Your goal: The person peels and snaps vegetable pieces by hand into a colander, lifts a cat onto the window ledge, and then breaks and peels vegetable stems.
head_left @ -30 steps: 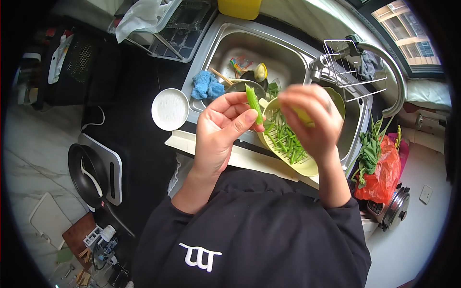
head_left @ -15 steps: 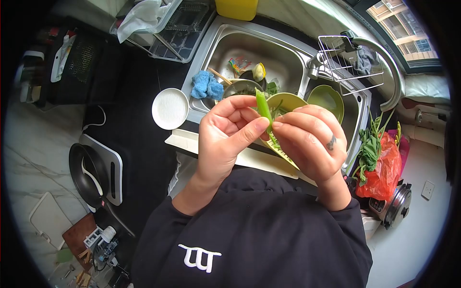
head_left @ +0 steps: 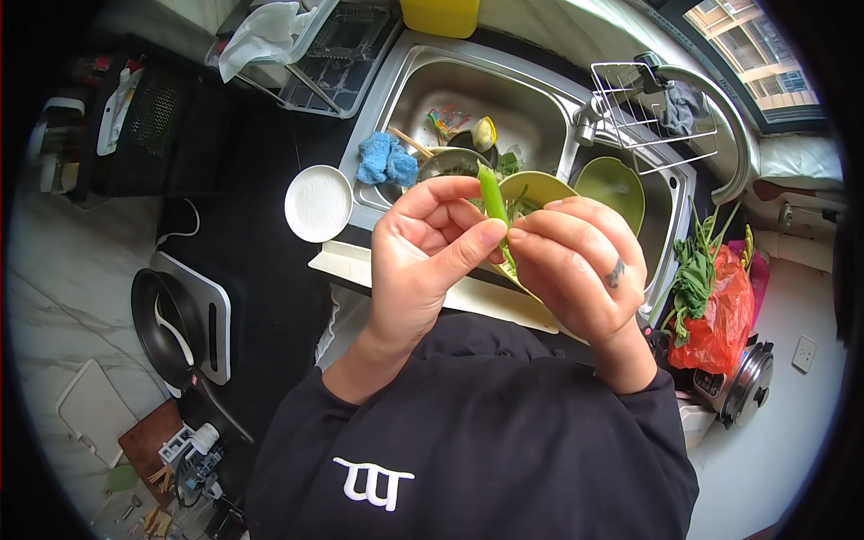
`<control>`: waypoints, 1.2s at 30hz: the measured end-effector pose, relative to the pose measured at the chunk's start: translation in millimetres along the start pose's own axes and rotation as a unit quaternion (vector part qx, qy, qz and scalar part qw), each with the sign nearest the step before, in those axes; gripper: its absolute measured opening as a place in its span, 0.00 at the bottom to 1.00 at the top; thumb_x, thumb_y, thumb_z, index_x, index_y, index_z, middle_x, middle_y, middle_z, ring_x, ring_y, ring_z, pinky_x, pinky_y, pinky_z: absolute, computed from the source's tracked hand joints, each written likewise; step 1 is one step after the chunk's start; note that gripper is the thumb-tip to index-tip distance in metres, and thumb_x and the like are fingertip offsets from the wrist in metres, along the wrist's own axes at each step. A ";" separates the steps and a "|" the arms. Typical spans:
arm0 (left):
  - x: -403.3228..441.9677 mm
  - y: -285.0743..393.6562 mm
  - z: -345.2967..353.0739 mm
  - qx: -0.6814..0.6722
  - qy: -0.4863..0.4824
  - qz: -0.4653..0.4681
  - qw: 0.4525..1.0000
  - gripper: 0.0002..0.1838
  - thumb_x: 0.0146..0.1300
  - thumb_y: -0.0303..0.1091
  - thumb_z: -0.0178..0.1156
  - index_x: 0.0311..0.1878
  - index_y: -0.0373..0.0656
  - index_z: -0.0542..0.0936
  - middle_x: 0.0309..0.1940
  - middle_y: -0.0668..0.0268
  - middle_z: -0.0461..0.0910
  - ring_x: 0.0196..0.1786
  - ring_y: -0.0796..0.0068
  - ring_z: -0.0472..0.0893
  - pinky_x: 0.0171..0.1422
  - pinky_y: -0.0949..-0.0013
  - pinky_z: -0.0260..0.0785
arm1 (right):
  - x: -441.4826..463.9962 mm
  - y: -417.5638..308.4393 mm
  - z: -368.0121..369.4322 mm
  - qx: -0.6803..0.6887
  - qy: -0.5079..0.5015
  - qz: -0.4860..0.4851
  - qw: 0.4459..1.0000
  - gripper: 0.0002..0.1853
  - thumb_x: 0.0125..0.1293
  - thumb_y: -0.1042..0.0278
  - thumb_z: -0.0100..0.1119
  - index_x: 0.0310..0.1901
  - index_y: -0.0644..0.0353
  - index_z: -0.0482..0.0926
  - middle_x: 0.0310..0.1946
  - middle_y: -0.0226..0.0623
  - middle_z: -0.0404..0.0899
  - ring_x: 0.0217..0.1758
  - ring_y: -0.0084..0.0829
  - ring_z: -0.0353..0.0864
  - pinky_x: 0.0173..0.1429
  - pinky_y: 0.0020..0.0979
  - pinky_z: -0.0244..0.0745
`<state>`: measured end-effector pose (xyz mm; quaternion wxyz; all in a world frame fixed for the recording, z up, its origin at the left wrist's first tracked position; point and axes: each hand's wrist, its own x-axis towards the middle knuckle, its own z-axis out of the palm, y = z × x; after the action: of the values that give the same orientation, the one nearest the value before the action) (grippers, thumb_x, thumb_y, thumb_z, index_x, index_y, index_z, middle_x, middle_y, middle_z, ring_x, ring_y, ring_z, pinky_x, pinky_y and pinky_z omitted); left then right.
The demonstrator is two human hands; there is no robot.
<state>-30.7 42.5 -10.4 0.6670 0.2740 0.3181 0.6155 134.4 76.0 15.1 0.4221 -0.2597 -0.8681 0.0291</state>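
A short, bright green vegetable stalk (head_left: 491, 193) stands nearly upright between my two hands, in front of my chest. My left hand (head_left: 423, 243) pinches it with thumb and forefinger, the other fingers curled behind. From the other side, my right hand (head_left: 585, 261) has its thumb and fingertips closed on the stalk's lower end. Just beyond the hands is a green bowl or basket (head_left: 540, 186) with thin green strips in it, partly hidden by my right hand.
The steel sink (head_left: 531, 85) holds a pot (head_left: 450, 164) and a second green bowl (head_left: 612, 193). A blue cloth (head_left: 387, 160) and white plate (head_left: 319, 203) lie to the left. A faucet (head_left: 742, 135) and wire rack (head_left: 621, 85) stand right, above leafy greens (head_left: 693, 274) and a red bag (head_left: 720, 319).
Both hands keep their pinch on the stalk and have barely moved. My right hand's fingers shift very slightly; the view tilts a little.
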 end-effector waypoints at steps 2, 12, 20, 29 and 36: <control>0.0 -0.2 0.4 0.003 0.000 -0.001 1.000 0.17 0.61 0.21 0.63 0.53 0.31 0.73 0.35 0.59 0.82 0.36 0.76 0.83 0.43 0.74 0.78 | 0.2 -0.8 1.4 -0.003 0.005 0.006 1.000 0.13 0.44 0.77 0.71 0.34 0.63 0.81 0.33 0.37 0.81 0.35 0.37 0.81 0.40 0.35 0.80; -3.3 3.9 -6.0 0.015 -0.054 -0.038 0.998 0.17 0.59 0.20 0.63 0.52 0.33 0.74 0.34 0.61 0.82 0.35 0.79 0.82 0.42 0.76 0.77 | 1.8 19.5 3.9 0.011 0.043 0.045 0.998 0.15 0.37 0.84 0.66 0.31 0.60 0.77 0.29 0.35 0.78 0.30 0.34 0.79 0.34 0.32 0.75; -9.0 15.3 -3.5 0.015 -0.047 -0.091 0.995 0.18 0.57 0.22 0.61 0.51 0.30 0.74 0.31 0.57 0.82 0.29 0.75 0.80 0.38 0.74 0.75 | -1.0 69.7 21.4 -0.093 0.019 0.250 0.964 0.06 0.56 0.79 0.62 0.34 0.61 0.76 0.29 0.34 0.81 0.30 0.30 0.83 0.37 0.28 0.76; -7.3 4.8 -2.0 0.155 -0.025 0.025 0.987 0.17 0.58 0.17 0.62 0.51 0.29 0.75 0.32 0.59 0.82 0.34 0.77 0.81 0.44 0.75 0.74 | 15.8 22.5 3.6 0.246 -0.020 0.220 0.944 0.08 0.52 0.84 0.56 0.34 0.65 0.80 0.33 0.39 0.80 0.37 0.34 0.82 0.43 0.30 0.76; -9.9 2.8 2.2 0.243 -0.022 0.056 0.968 0.18 0.57 0.18 0.63 0.51 0.29 0.76 0.33 0.60 0.82 0.37 0.78 0.81 0.47 0.75 0.73 | 11.2 16.3 4.0 0.170 -0.025 0.176 0.969 0.08 0.52 0.78 0.68 0.32 0.62 0.78 0.31 0.37 0.80 0.35 0.34 0.81 0.39 0.29 0.76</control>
<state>-31.2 32.9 -6.0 0.5518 0.4589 0.4271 0.5500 132.6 96.1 16.1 0.4265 -0.3314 -0.8015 0.2567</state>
